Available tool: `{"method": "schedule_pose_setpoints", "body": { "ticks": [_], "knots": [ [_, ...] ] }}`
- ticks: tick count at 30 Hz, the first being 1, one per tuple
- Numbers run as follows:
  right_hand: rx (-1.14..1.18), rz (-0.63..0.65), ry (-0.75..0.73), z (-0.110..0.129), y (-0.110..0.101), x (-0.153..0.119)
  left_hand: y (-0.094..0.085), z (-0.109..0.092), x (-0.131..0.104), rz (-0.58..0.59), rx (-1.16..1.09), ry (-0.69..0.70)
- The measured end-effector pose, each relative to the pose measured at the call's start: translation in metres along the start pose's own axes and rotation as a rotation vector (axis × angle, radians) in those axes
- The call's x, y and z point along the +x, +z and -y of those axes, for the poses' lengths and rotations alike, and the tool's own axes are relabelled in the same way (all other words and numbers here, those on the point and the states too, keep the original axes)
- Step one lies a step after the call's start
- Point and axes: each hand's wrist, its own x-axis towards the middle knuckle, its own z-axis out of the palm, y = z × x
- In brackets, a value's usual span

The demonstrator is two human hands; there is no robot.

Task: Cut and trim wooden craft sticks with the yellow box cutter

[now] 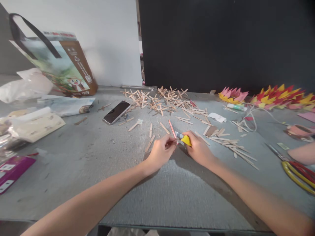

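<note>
My left hand [162, 149] is closed in a pinch at the near end of a thin pink-and-white patterned stick [172, 127], which points away from me. Close beside it, my right hand [198, 149] is wrapped around a small yellow and blue-grey tool [186, 140]. The tool's tip meets or nearly meets the stick's lower end; the exact contact is too small to make out. Plain wooden craft sticks [164, 127] lie just beyond my fingers. Farther back is a pile of craft sticks joined into crosses [145, 100].
A phone [116, 112] lies left of the pile, near a carrier bag [66, 65] and plastic packets [36, 124]. On the right are loose sticks [236, 147], folded paper petals [232, 96], a white cable [254, 121], scissors [283, 157] and another person's arm [302, 153].
</note>
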Motion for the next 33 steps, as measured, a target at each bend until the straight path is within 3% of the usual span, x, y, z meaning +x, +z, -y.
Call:
{"method": "schedule_pose_setpoints", "body": {
  "ticks": [9,15,26,33],
  "knots": [
    [0.022,-0.141,0.004,0.008,0.005,0.000,0.005,0.003,-0.003,0.117,-0.113,-0.096],
    [0.074,-0.133,-0.044,0.020,0.009,-0.002,0.004,0.002,-0.005,0.216,-0.023,-0.034],
    [-0.237,-0.075,-0.224,0.026,0.000,-0.003,0.005,0.009,0.000,0.199,0.139,-0.042],
    [-0.404,-0.080,-0.326,0.033,-0.002,-0.001,0.009,0.016,0.002,0.170,0.025,-0.030]
  ]
}}
